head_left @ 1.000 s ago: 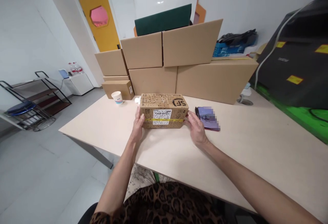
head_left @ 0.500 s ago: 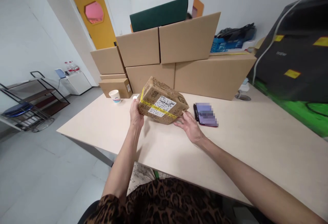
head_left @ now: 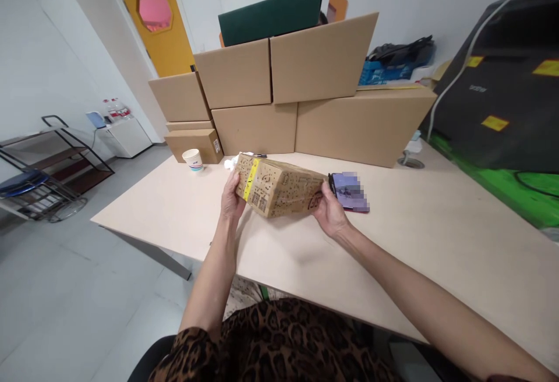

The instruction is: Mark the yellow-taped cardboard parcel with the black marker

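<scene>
You're holding the yellow-taped, black-speckled brown cardboard box [head_left: 290, 188] tilted over the pale flat worktop [head_left: 419, 230], fingers of left hand [head_left: 231, 197] and right hand [head_left: 331, 212] gripping opposite ends, ideally pressing evenly.

Both forearms [head_left: 213, 283] [head_left: 419, 289] reach forward, hands [head_left: 231, 198] [head_left: 331, 214] curved toward each other.

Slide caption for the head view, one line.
Left hand and right hand hold a speckled carton at an angle over the table, in front of stacked brown boxes.

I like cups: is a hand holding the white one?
No, the cup stands on the table; left hand and right hand hold the speckled box.
</scene>
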A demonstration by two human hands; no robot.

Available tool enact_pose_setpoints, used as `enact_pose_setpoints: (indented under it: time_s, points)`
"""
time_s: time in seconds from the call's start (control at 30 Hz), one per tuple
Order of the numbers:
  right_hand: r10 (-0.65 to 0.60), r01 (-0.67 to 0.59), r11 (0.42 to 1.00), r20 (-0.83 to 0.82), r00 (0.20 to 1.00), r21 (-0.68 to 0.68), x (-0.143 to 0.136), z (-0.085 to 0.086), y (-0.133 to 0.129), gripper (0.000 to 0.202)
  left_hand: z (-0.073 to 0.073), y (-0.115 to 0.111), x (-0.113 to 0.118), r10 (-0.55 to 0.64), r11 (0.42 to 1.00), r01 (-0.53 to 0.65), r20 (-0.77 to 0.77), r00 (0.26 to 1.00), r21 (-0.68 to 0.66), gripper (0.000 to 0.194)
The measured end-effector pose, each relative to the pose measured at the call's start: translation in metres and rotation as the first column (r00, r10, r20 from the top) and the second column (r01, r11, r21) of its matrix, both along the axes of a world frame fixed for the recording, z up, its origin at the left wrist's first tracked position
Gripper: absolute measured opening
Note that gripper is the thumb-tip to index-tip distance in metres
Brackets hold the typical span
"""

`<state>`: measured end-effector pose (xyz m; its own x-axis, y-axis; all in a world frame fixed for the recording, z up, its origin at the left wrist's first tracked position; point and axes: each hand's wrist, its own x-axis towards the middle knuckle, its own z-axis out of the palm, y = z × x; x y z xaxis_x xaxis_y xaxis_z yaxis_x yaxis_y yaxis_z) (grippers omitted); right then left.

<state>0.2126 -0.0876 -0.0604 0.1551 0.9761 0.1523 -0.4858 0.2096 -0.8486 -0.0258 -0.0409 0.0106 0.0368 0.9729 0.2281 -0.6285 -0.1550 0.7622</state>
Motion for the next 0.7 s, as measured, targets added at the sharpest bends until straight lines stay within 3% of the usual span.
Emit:
enact_pose_setpoints:
  time_s: [0.13,0.27,0.37,0.47,0.57,0.7]
  points:
    - [-0.100,0.096,0.991,0.035,0.994,0.092,0.007,0.003,0.008,0.059,-0.009,0.001,-0.005,-0.031,0.998,0.028,-0.051,0.998,-0.051,0.057]
    - [-0.238,0.241,0.962,-0.041,0.970,0.131,0.022,0.017,0.014,0.057,-0.017,0.004,-0.003,-0.049,0.992,0.032,-0.133,0.990,-0.122,0.046]
    - [-0.315,0.325,0.936,-0.091,0.945,0.137,0.035,0.029,0.013,0.050,-0.023,0.004,0.002,-0.145,0.976,0.113,-0.167,0.975,-0.187,0.053]
    - [-0.360,0.363,0.907,-0.056,0.931,0.215,0.044,0.040,0.008,0.049,-0.025,0.002,0.007,-0.275,0.951,0.242,-0.164,0.948,-0.195,0.062]
    - [-0.380,0.378,0.885,-0.047,0.924,0.272,0.043,0.053,-0.001,0.043,-0.022,-0.004,0.011,-0.346,0.929,0.322,-0.115,0.931,-0.182,0.056]
    - [-0.366,0.350,0.876,-0.015,0.931,0.333,0.036,0.069,-0.013,0.037,-0.020,-0.007,0.012,-0.293,0.949,0.283,-0.061,0.954,-0.138,0.054]
